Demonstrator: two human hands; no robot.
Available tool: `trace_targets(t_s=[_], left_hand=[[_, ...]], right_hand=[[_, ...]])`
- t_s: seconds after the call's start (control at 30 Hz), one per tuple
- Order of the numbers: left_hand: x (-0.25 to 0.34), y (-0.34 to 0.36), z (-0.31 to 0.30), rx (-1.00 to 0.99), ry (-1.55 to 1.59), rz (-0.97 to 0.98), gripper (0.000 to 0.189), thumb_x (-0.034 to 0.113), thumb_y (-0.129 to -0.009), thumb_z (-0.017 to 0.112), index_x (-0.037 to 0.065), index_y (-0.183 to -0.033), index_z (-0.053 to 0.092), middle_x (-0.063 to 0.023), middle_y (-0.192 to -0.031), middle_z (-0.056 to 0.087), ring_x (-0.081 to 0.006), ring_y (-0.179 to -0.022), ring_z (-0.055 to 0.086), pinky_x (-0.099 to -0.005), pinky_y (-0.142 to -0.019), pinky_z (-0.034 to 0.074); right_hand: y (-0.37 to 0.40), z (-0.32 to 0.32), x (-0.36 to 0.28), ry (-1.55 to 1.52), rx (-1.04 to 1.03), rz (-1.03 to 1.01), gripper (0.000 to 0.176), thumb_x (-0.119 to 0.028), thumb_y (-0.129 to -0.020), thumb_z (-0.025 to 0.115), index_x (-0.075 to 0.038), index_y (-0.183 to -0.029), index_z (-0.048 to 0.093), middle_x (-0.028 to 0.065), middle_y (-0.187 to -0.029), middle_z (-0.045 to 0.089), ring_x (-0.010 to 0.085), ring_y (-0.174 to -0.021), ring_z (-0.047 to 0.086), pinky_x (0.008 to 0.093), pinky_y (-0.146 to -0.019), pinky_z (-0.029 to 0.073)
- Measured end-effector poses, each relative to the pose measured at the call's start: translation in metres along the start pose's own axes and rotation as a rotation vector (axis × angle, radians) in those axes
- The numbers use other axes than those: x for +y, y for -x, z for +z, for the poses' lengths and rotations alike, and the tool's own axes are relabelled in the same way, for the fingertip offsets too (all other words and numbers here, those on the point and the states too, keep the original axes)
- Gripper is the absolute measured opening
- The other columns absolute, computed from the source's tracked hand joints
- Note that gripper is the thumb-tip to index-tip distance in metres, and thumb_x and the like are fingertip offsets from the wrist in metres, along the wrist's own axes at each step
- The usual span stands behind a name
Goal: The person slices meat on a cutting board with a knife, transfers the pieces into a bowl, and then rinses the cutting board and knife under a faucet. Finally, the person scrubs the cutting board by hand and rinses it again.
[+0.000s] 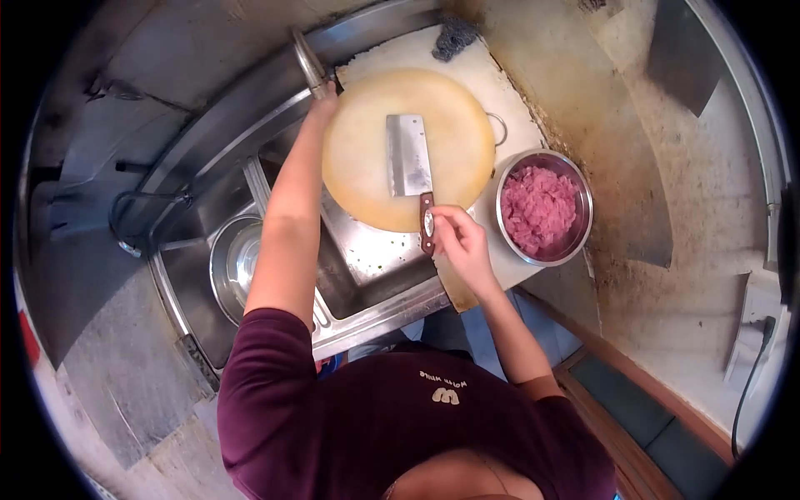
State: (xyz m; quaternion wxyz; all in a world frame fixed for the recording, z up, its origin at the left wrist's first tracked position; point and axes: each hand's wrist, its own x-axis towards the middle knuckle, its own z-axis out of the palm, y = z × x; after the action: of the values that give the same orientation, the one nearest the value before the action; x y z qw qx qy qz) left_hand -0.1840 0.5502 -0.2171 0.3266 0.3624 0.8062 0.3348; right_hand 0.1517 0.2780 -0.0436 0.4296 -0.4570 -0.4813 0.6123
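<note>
**Cleaver flat on the round board, one hand at its handle**

The cleaver [408,156] lies flat on the round, pale yellow chopping board [367,158]. Its broad steel blade rests near the middle of the board, and its dark handle sticks out over the near rim.

The right hand [461,243] is at that handle. Its fingers [439,218] are closed lightly on the lower end in a fingertip pinch rather than a full fist.

The left hand [324,98] reaches out at full arm's length to the far-left rim of the board, just beside the tap [307,57]. It touches the rim there, but I cannot tell whether its fingers are curled round the edge or only resting on it.

The board sits partly on the pale worktop [493,79] and partly over the steel sink [375,312].

- Touching the board's right side is a steel bowl [583,185] heaped with pink minced meat [537,208].
- A dark scouring pad [455,37] lies at the far edge of the worktop.
- A round metal basin [237,265] sits down in the sink, under the left forearm.

The only writing is on the maroon shirt [333,417]. It is a small white W-shaped logo with a line of letters, seen upside down and too small to read with certainty.
</note>
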Motion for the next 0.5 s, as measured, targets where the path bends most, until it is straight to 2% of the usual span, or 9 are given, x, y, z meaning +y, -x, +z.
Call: trace_targets(t_s=[0.03, 0.1, 0.17, 0.27, 0.37, 0.4, 0.5], left_hand=[[0.001, 0.010, 0.000, -0.015, 0.136, 0.003, 0.067, 0.055, -0.090, 0.038, -0.004, -0.119, 0.050, -0.0175, -0.115, 0.056, -0.0245, -0.099, 0.057, -0.0363, -0.085, 0.043], [0.016, 0.038, -0.014, -0.205, 0.522, -0.179, 0.057, 0.046, -0.092, 0.041, -0.004, -0.118, 0.047, -0.0141, -0.098, 0.061, -0.0193, -0.077, 0.061, -0.0338, -0.071, 0.051], [0.012, 0.033, -0.025, -0.366, 0.574, -0.244, 0.053, 0.045, -0.093, 0.039, -0.002, -0.115, 0.049, -0.0127, -0.095, 0.062, -0.0185, -0.080, 0.061, -0.0333, -0.074, 0.051], [-0.003, 0.025, -0.033, -0.600, 0.832, -0.306, 0.051, 0.047, -0.091, 0.042, 0.001, -0.112, 0.051, -0.0108, -0.095, 0.063, -0.0190, -0.082, 0.061, -0.0338, -0.075, 0.050], [-0.014, 0.024, -0.028, -0.643, 0.950, -0.257, 0.050, 0.048, -0.091, 0.042, 0.003, -0.109, 0.053, -0.0105, -0.098, 0.062, -0.0199, -0.083, 0.061, -0.0340, -0.077, 0.050], [0.001, 0.043, -0.033, -0.585, 0.883, -0.229, 0.051, 0.048, -0.091, 0.041, 0.002, -0.106, 0.055, -0.0104, -0.099, 0.062, -0.0200, -0.084, 0.060, -0.0341, -0.075, 0.049], [0.002, 0.057, -0.039, -0.332, 0.607, -0.246, 0.040, 0.034, -0.091, 0.045, -0.002, -0.103, 0.056, -0.0142, -0.097, 0.060, -0.0198, -0.088, 0.059, -0.0332, -0.074, 0.049]], right_hand=[[-0.004, 0.004, 0.000, -0.099, -0.004, 0.080, 0.013, -0.008, -0.089, 0.052, -0.001, -0.099, 0.057, -0.0018, -0.061, 0.049, 0.0045, -0.050, 0.045, 0.0190, -0.044, 0.035], [-0.017, 0.011, 0.003, -0.111, -0.032, 0.170, 0.014, -0.012, -0.090, 0.051, -0.001, -0.097, 0.057, -0.0013, -0.062, 0.050, 0.0055, -0.051, 0.047, 0.0195, -0.045, 0.036], [-0.039, 0.019, 0.012, -0.077, -0.101, 0.184, 0.018, -0.018, -0.091, 0.051, -0.002, -0.097, 0.058, 0.0000, -0.065, 0.053, 0.0072, -0.055, 0.051, 0.0195, -0.048, 0.040], [-0.081, 0.048, 0.015, -0.172, -0.158, 0.272, 0.020, -0.022, -0.090, 0.052, -0.003, -0.096, 0.058, 0.0014, -0.066, 0.053, 0.0095, -0.058, 0.053, 0.0222, -0.052, 0.042], [-0.125, 0.084, 0.015, -0.495, -0.236, 0.420, 0.015, -0.012, -0.087, 0.048, -0.002, -0.092, 0.058, 0.0048, -0.065, 0.054, 0.0142, -0.060, 0.055, 0.0249, -0.053, 0.043], [-0.138, 0.095, 0.026, -0.586, -0.242, 0.436, 0.014, -0.007, -0.086, 0.046, -0.001, -0.090, 0.058, 0.0058, -0.065, 0.054, 0.0155, -0.058, 0.054, 0.0252, -0.053, 0.043], [-0.171, 0.119, 0.038, -0.507, -0.181, 0.493, 0.014, -0.001, -0.083, 0.041, -0.001, -0.081, 0.055, 0.0056, -0.063, 0.051, 0.0153, -0.052, 0.050, 0.0257, -0.047, 0.040]])
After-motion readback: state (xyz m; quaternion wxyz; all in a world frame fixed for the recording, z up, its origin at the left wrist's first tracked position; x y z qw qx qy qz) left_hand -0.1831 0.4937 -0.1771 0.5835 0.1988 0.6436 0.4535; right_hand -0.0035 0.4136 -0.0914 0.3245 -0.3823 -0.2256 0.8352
